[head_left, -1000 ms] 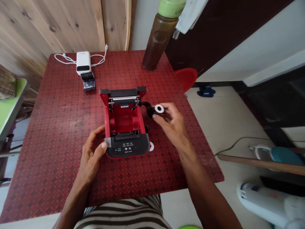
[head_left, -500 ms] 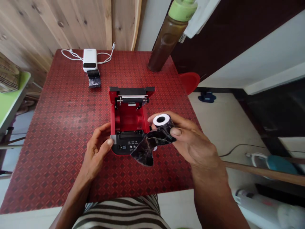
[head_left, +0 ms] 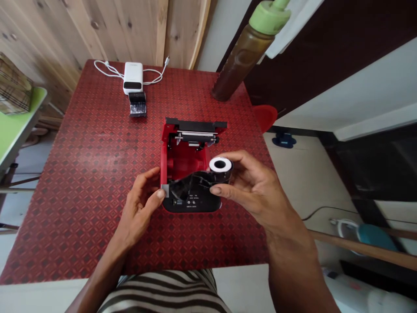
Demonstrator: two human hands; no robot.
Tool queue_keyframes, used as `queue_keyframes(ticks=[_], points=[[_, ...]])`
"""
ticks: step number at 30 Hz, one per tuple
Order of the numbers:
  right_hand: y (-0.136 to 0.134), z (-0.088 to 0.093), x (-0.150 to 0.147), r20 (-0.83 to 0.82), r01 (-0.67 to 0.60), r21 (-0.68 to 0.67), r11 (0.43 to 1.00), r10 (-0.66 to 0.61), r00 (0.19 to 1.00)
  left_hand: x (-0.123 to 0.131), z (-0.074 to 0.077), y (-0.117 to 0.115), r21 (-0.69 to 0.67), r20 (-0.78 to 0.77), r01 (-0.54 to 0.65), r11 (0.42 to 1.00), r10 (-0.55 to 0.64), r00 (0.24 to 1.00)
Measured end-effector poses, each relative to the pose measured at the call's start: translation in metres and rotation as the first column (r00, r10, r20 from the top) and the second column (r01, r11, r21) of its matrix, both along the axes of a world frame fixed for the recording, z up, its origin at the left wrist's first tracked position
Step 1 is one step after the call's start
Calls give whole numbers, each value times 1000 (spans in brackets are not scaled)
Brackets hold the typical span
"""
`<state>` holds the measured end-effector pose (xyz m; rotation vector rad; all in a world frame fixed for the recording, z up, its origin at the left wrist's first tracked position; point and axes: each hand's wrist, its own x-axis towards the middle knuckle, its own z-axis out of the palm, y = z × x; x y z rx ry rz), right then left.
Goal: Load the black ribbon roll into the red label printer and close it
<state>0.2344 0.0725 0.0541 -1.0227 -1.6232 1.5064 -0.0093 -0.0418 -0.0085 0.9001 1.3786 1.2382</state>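
A red and black label printer (head_left: 192, 204) stands on the table with its lid (head_left: 197, 126) raised and its red paper bay (head_left: 185, 158) exposed. My left hand (head_left: 143, 206) grips the printer's left side, thumb on a grey patch at the front corner. Between thumb and fingers, my right hand (head_left: 250, 187) holds a paper roll (head_left: 221, 167) with a white end and a dark core hole. The roll is over the printer's right side, its end facing up. From it a loose black strip (head_left: 192, 182) trails left across the front of the bay and part of the button panel.
On the red patterned table (head_left: 91, 182), a white power bank (head_left: 133, 74) with a white cable lies at the back left. A small black strip roll (head_left: 137, 104) touches its near end. A tall brown bottle (head_left: 241, 56) with a green cap stands at the back right.
The paper roll's loose strip has swung up and left, from hanging before the printer to lying across it. My left hand keeps its hold. The whole view has shifted slightly.
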Motion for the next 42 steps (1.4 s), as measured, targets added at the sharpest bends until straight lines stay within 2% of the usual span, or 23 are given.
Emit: queue_keyframes(ticks=[3,5,12,17,20,23,27,30,36,42], points=[[2,1,0,54,-6,148,989,-3,999,0,1,0,12,-5,1,1000,0,1000],[3,1,3,66,10,186,983,-23,998,0,1,0,18,-4,3,1000,-3,1000],[4,12,20,16,179,141,974,-183,983,1,2,-1,18,-39,0,1000,1,999],[3,17,18,-3,156,139,978,-157,988,2,1,-2,5,-29,0,1000,0,1000],[1,18,14,51,113,145,983,-121,991,2,1,-2,9,-15,-2,1000,2,1000],[-1,21,6,191,26,211,977,-67,979,1,1,-1,11,-15,2,1000,-2,1000],[-1,22,-12,422,-216,352,911,51,905,1,3,-1,14,-37,7,1000,-6,999],[3,18,-29,530,-305,388,870,60,846,1,3,-1,16,-27,7,1000,-7,1000],[14,12,-51,713,-437,362,823,57,699,1,4,-1,0,-21,6,1000,-6,1000],[22,20,-56,821,-574,296,764,103,562,2,3,-2,-11,-23,6,1000,-6,1000]])
